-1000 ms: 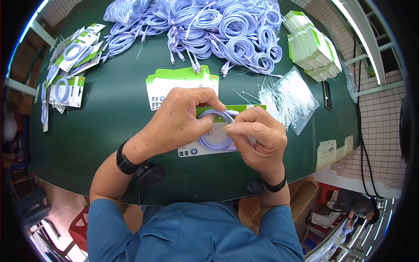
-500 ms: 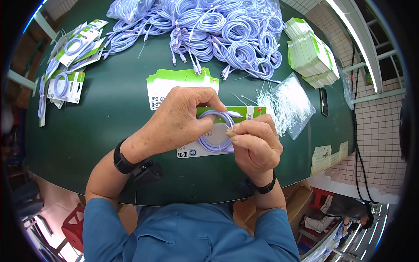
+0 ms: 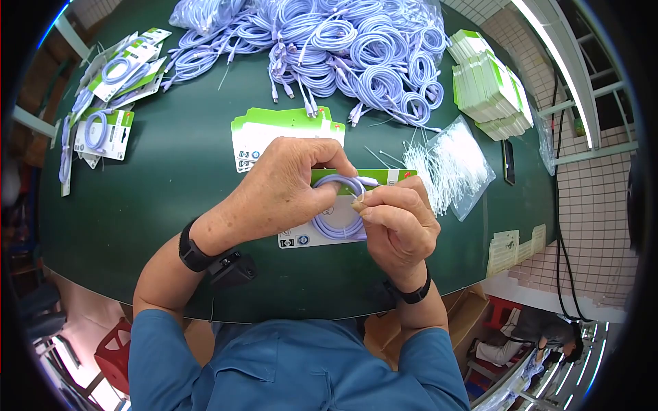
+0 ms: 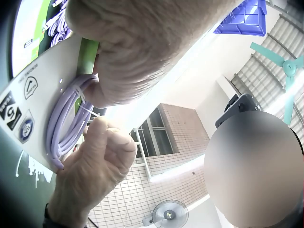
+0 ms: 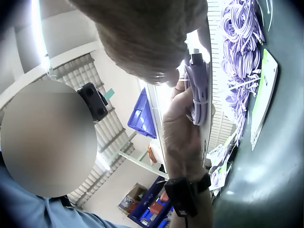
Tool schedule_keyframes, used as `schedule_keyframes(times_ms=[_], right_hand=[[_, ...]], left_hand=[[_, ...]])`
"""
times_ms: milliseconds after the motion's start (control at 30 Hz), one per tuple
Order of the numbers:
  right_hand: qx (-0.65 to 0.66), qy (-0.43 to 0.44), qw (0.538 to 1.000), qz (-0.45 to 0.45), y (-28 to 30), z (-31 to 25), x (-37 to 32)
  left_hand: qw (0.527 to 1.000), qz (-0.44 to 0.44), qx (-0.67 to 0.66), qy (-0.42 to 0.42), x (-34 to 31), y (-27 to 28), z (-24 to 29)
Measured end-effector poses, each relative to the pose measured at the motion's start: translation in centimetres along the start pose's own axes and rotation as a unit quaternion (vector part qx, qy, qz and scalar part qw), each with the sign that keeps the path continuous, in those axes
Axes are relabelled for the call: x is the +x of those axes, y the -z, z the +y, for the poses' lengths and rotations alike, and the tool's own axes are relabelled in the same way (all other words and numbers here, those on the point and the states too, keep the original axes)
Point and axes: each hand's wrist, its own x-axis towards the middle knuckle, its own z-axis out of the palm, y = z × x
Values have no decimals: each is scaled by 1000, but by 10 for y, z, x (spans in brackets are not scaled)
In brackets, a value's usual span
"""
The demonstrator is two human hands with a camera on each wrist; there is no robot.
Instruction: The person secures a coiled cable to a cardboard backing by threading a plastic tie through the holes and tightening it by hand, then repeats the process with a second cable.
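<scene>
A lavender USB cable [image 3: 327, 231], wound in a coil, lies against a green and white packaging card [image 3: 295, 240] in front of the person. My left hand [image 3: 284, 185] holds coil and card together, its thumb inside the loop and its index finger over the top edge. At the coil's right side, my right hand [image 3: 404, 229] pinches the end of a thin white cable tie [image 4: 88, 109]. That tie loops round the strands in the left wrist view. A second tie binds the coil lower down. The cable's plug [image 3: 367, 181] sticks out near the card's upper right.
Behind the hands lie more cards [image 3: 250, 137] and a large heap of coiled cables [image 3: 377, 51]. White ties spill from a plastic bag [image 3: 473, 171] at right, near a phone [image 3: 508, 162] and stacked cards [image 3: 490, 89]. Carded cables [image 3: 103, 133] pile up at left.
My right hand has shifted slightly left, still pinching the tie, and more of the plug and card shows beside it. The left hand keeps its hold. The head view has turned slightly.
</scene>
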Motion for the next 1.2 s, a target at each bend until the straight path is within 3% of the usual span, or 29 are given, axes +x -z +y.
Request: schedule_keyframes(times_ms=[300, 400, 500, 633, 733, 867, 1200], right_hand=[[-41, 25, 999, -24, -5, 7, -1], [-91, 32, 992, -81, -4, 1, 4], [-83, 32, 994, -58, -8, 6, 2], [-48, 24, 998, -44, -7, 10, 1], [-36, 27, 998, -54, -4, 10, 3], [-57, 45, 995, -70, -1, 8, 3], [-68, 44, 995, -56, -3, 11, 2]], left_hand=[[1000, 11, 17, -9, 0, -2, -5], [999, 16, 34, -4, 1, -3, -5], [998, 20, 61, 7, 2, -5, -5], [996, 55, 49, -50, 2, -6, -8], [998, 17, 62, 9, 1, -4, -5], [1000, 11, -5, -18, 3, -9, -14], [1000, -11, 19, -1, 4, -6, -9]])
